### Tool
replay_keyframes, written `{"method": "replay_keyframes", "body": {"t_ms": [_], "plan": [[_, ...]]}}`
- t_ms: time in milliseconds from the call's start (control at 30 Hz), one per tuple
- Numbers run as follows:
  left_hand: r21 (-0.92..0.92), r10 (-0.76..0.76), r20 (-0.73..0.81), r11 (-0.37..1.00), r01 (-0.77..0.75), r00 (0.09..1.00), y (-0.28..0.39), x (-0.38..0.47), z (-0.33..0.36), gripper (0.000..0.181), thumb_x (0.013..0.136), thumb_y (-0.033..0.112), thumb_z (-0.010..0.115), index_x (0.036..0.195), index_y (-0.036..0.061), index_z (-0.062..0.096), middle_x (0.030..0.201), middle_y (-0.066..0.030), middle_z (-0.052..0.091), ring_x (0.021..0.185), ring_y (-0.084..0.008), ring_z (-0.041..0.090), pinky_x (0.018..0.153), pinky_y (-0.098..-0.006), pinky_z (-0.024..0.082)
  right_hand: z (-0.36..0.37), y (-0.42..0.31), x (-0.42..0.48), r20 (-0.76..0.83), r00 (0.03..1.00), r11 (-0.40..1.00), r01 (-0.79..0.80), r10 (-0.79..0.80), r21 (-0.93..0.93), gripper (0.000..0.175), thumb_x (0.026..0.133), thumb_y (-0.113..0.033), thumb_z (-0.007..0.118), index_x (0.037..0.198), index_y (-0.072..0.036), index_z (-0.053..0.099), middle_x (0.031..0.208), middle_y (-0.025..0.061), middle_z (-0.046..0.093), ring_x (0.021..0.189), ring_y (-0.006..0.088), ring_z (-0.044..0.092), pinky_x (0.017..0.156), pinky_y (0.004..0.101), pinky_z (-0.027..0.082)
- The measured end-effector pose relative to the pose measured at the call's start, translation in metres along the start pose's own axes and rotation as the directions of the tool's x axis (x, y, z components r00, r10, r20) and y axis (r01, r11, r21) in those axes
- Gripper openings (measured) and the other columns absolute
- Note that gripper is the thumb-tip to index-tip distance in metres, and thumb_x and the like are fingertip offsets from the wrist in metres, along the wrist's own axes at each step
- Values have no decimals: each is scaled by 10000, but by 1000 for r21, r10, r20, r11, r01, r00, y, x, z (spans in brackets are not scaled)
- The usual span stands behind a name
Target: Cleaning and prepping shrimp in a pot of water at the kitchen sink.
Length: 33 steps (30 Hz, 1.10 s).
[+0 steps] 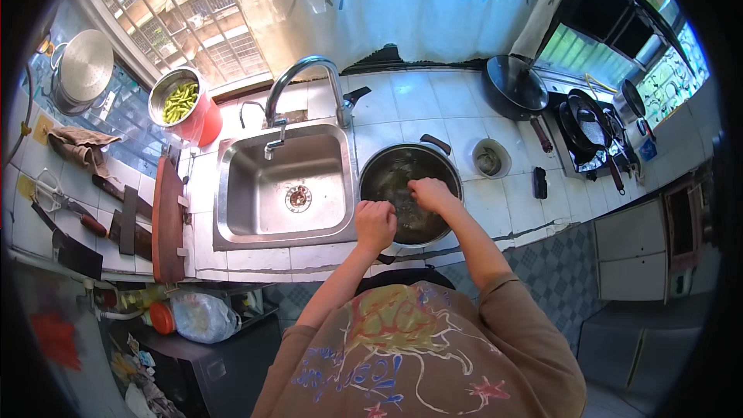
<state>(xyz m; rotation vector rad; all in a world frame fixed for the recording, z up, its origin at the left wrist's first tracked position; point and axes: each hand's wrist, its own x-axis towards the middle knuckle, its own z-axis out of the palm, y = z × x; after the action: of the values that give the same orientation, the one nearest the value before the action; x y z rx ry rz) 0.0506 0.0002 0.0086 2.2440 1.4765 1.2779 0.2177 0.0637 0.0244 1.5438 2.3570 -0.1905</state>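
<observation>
A dark two-handled pot (450, 173) stands on the white-tiled counter to the right of the sink. Murky liquid (400, 171) fills much of it, and what lies under the surface is unclear. My left hand (376, 224) is over the pot's left rim with its fingers curled in. Over the middle of the pot is my right hand (429, 195), its fingertips bunched close to the liquid. Whether either hand pinches something small cannot be seen. A pale bowl (504, 158) to the right of the pot holds a greyish food that I cannot identify.
Left of the pot is a steel sink (313, 222) with a curved faucet (307, 62). A colander of green pods (181, 103) sits on a red bucket (209, 128). A lidded wok (515, 86) and a gas stove (586, 133) are at right; knives (130, 220) hang at left.
</observation>
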Motion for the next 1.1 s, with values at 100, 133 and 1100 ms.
{"method": "replay_keyframes", "body": {"t_ms": [100,133,1100], "plan": [[-4,-31,17,1000,31,999,0,-1,-3,62,613,32,556,635,90,556,570,-57,529,585,-244,535,683,-345,393,-38,-4,-12,-162,987,869,89,-10,488,130,780,-193,545,885,-137,599,832,138,625,802,347,594,681,442,475],[-6,-28,-15,1000,28,999,1,0,-4,66,618,30,554,625,95,558,555,-57,519,578,-245,532,679,-345,395,-51,-3,-15,-220,975,827,137,-16,546,131,784,-199,546,885,-135,598,833,141,624,795,345,595,675,438,475],[58,-69,15,996,68,997,3,0,-8,69,626,19,552,628,87,556,549,-53,500,561,-228,514,685,-322,394,-13,97,-3,-476,692,613,61,543,788,184,771,-137,524,908,-44,602,928,156,606,789,340,586,696,434,457]]}}
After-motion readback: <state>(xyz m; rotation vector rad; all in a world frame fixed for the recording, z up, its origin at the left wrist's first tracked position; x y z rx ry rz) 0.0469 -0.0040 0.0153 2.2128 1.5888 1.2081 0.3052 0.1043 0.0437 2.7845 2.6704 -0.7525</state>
